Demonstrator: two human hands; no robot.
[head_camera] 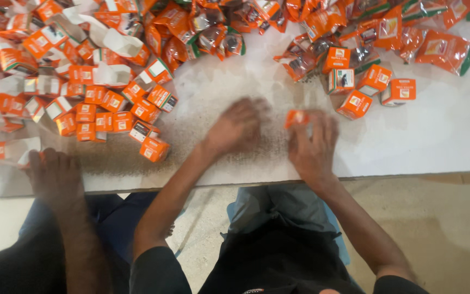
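A small orange box (296, 117) is pinched at its top in the grip of the right hand (314, 147), while the left hand (237, 128), blurred, is laid palm-down just left of that box with its fingers spread and nothing held. Beyond the box, a cluster of square orange-and-white cartons (373, 81) is seen on the white worktop (441, 136), and crinkled orange sachets (441, 49) are heaped farther back. Well left of the box, another person's hand (55, 174) is rested at the worktop's edge beside a pile of cartons (110, 103).
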